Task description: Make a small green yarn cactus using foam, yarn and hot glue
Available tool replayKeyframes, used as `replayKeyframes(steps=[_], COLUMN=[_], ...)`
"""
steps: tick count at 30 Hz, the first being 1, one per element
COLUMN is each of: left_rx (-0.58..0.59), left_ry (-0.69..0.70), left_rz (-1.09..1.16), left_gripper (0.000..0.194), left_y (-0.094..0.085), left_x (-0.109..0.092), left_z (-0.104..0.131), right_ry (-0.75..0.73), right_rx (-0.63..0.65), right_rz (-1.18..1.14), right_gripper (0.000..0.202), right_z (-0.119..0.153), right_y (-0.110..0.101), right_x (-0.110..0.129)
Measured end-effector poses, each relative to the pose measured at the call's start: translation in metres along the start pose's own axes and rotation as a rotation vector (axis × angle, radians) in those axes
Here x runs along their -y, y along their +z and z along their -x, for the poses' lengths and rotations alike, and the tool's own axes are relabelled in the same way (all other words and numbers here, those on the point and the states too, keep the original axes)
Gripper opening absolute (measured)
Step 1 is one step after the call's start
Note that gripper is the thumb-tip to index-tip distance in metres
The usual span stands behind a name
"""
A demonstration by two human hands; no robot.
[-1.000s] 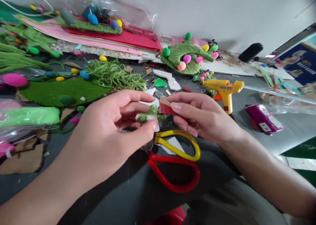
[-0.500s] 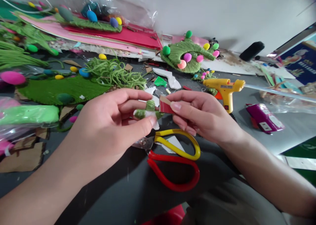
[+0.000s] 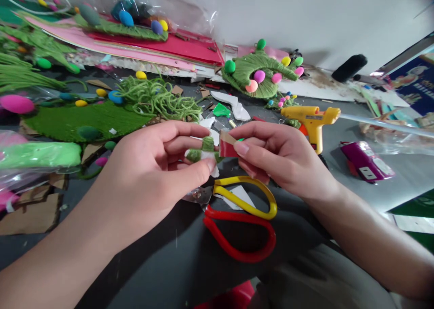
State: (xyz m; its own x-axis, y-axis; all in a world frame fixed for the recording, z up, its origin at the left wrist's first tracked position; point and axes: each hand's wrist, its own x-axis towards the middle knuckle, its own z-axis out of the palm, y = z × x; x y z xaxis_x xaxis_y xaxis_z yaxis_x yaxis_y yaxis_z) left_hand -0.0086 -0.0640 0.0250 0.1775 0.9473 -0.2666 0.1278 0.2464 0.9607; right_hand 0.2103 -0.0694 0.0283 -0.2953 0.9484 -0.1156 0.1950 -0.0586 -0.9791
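Between the thumb and fingers of my left hand (image 3: 162,164) is a small yarn-wrapped piece (image 3: 208,144), green with a white middle and stubby arms. My right hand (image 3: 276,157) pinches a small piece of red cardboard (image 3: 228,146) with a bare brown edge. The cardboard's left edge meets the right side of the yarn piece; whether they touch or merely overlap in view, I cannot tell. Just below both hands lie scissors (image 3: 244,214) with one yellow and one red handle, their blades partly hidden under my left hand.
A yellow glue gun (image 3: 312,119) with a clear stick lies at right, near a purple box (image 3: 368,161). Behind my hands are loose green yarn (image 3: 159,99), white scraps (image 3: 233,105) and a green yarn-wrapped shape with colored balls (image 3: 251,74). Cardboard pieces (image 3: 32,214) sit at left.
Both hands keep their grips and hardly move. The whole view has shifted very slightly, with the glue gun and purple box a little farther right.
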Motion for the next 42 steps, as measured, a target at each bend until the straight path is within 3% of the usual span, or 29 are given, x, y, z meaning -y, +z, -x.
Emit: replayKeyframes(steps=[15,42], left_rx=[0.02,0.021], left_ry=[-0.02,-0.043], left_rz=[0.124,0.083], left_gripper=[0.036,0.034], left_y=[0.003,0.0037], left_x=[0.0047,0.0023], left_z=[0.0003,0.0003], right_ry=[-0.048,-0.136], right_rx=[-0.031,-0.037], right_rz=[0.057,0.171], right_gripper=[0.023,0.02], right_z=[0.0014,0.0053], right_y=[0.0021,0.0017], right_x=[-0.0014,-0.0059])
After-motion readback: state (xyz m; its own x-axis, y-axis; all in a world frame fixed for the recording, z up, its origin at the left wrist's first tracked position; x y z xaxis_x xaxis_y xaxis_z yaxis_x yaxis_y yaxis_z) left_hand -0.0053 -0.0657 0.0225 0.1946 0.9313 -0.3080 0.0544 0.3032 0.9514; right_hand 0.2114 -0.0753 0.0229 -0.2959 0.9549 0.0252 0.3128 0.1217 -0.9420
